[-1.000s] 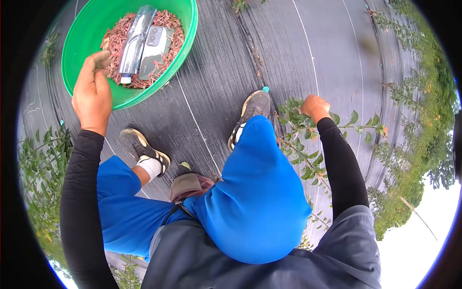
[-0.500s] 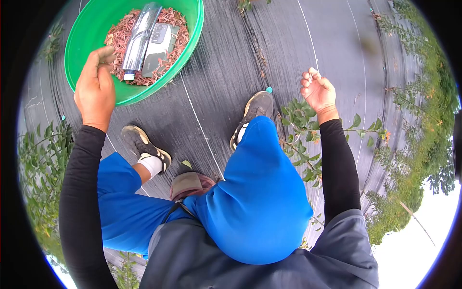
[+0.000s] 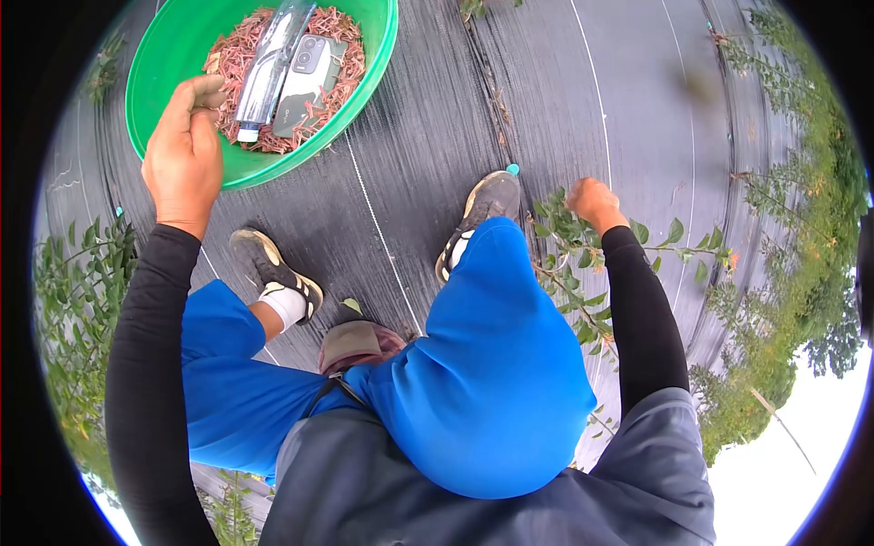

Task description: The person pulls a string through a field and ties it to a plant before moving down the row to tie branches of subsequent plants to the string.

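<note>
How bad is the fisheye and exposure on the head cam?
Head view: heavy fisheye, black corners, ground lines curve; sky at lower right blown out white; light is soft with faint shadows; round green plastic basin and left hand are sharp, edge shrubs smear slightly.

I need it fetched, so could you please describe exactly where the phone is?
Find the round green plastic bowl held by the left hand. On its reddish plant bits lies the flat grey phone, camera up, beside the clear bottle.
</note>
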`<state>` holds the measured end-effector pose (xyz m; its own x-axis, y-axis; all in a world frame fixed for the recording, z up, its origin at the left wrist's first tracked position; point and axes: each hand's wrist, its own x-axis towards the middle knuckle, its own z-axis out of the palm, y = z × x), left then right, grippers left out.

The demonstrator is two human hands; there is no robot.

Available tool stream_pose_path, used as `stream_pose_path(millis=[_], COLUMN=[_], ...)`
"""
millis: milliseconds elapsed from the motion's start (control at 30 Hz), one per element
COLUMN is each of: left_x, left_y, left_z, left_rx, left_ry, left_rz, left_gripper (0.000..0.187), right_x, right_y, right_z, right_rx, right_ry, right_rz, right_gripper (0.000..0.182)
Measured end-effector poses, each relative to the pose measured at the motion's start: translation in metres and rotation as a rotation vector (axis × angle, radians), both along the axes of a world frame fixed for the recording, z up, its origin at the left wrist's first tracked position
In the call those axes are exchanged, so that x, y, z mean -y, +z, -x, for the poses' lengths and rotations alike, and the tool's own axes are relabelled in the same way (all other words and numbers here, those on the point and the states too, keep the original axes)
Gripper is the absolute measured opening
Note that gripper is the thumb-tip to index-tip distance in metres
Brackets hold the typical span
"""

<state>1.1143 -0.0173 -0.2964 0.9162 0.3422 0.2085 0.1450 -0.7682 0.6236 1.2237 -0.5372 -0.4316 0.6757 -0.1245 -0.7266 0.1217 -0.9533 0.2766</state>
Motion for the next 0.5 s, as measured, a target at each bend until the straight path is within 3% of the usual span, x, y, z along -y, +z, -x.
stream_pose_path(millis=[367, 500], left_x=[0.001, 0.002], left_y=[0.000, 0.002], left_z=[0.000, -0.001], left_rx=[-0.022, -0.028], left_ry=[0.023, 0.022], left_rz=[0.005, 0.003], left_gripper=[0.029, 0.029], right_x=[-0.013, 0.002], right_y=[0.008, -0.007], right_z=[0.005, 0.004], right_rx=[-0.005, 0.091], right_ry=[0.117, -0.037], right_rz=[-0.045, -0.079], right_gripper=[0.032, 0.032])
